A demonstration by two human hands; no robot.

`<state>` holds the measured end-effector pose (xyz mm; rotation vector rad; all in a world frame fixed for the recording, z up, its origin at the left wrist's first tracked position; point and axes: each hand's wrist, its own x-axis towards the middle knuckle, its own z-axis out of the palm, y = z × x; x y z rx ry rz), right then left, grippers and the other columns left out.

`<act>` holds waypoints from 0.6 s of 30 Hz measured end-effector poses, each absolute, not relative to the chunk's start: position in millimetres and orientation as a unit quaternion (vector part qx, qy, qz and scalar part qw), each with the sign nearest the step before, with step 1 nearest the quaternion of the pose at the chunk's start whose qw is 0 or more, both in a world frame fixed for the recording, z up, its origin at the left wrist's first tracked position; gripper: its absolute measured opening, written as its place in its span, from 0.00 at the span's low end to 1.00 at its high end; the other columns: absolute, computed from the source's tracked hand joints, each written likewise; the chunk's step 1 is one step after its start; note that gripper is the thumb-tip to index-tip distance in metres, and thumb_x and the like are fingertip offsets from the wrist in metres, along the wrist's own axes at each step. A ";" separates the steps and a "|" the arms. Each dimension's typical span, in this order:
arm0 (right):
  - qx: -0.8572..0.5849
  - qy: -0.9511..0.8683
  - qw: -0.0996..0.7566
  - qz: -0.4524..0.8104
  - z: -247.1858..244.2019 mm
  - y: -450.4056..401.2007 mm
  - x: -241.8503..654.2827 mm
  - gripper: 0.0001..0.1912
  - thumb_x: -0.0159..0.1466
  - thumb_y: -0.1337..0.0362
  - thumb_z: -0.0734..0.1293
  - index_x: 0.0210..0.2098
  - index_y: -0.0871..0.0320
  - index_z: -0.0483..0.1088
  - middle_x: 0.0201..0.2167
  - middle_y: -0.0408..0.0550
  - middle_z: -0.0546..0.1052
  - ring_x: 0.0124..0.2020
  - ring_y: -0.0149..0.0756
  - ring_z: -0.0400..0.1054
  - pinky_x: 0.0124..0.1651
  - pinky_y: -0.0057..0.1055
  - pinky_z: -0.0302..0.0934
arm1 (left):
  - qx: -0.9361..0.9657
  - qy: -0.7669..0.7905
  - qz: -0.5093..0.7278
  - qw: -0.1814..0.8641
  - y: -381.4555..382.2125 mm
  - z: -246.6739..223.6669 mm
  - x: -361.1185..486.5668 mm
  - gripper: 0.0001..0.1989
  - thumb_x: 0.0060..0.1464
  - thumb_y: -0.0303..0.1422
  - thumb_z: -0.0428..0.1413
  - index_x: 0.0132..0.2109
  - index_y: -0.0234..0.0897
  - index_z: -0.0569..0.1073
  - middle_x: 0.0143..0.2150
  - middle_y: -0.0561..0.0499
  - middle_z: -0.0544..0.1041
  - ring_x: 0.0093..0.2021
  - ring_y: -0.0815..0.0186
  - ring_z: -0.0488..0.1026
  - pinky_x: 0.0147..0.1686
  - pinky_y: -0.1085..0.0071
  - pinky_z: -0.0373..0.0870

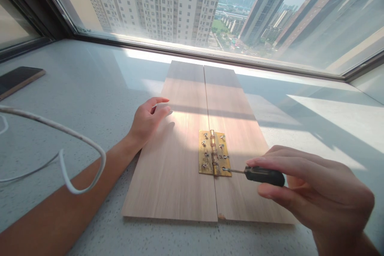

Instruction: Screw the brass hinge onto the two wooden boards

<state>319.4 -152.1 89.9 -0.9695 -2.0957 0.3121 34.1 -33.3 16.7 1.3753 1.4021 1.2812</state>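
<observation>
Two pale wooden boards, the left board [177,176] and the right board [249,196], lie side by side with a narrow seam between them. A brass hinge [214,153] spans the seam, with several screws standing in its two leaves. My right hand [318,184] holds a small screwdriver [264,176] by its black handle, between thumb and fingers. The screwdriver's tip is at the lowest screw of the right leaf. My left hand [150,120] rests at the left board's outer edge, thumb and index finger apart, holding nothing that shows.
The boards lie on a speckled white sill [99,88] below a large window [186,44]. A phone [21,78] lies at the far left. A white cable [99,148] loops in the left foreground, in front of my left forearm.
</observation>
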 end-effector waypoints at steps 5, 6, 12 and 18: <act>-0.383 -0.845 0.371 0.025 94.7 -142.4 310.1 0.10 0.55 0.68 0.74 0.31 0.56 0.67 0.21 0.39 0.70 0.21 0.28 0.64 0.22 0.28 0.55 | 0.538 0.555 0.514 0.372 -34.2 18.1 35.8 0.16 0.49 0.38 0.59 0.45 0.37 0.77 0.40 0.51 0.77 0.40 0.63 0.73 0.41 0.68 0.68; -0.382 -0.857 0.347 -0.009 97.6 -139.5 308.9 0.10 0.56 0.68 0.73 0.29 0.56 0.66 0.19 0.38 0.68 0.20 0.27 0.61 0.22 0.28 0.52 | 0.534 0.555 0.521 0.369 -34.2 18.0 36.0 0.16 0.49 0.38 0.59 0.45 0.37 0.77 0.40 0.51 0.77 0.39 0.63 0.73 0.41 0.68 0.68; -0.337 -0.930 0.069 -0.125 131.3 -130.8 306.7 0.12 0.65 0.62 0.62 0.25 0.56 0.65 0.21 0.42 0.66 0.19 0.31 0.56 0.23 0.33 0.40 | 0.498 0.535 0.568 0.378 -34.6 16.1 35.5 0.16 0.50 0.38 0.59 0.44 0.35 0.77 0.42 0.50 0.77 0.38 0.65 0.72 0.39 0.70 0.69; -0.282 -0.946 -0.098 -0.123 156.7 -133.1 295.0 0.11 0.44 0.77 0.64 0.21 0.54 0.62 0.16 0.41 0.63 0.16 0.33 0.50 0.23 0.33 0.33 | 0.489 0.527 0.575 0.391 -35.8 17.4 35.2 0.15 0.49 0.37 0.59 0.43 0.34 0.77 0.42 0.50 0.78 0.38 0.66 0.72 0.39 0.72 0.69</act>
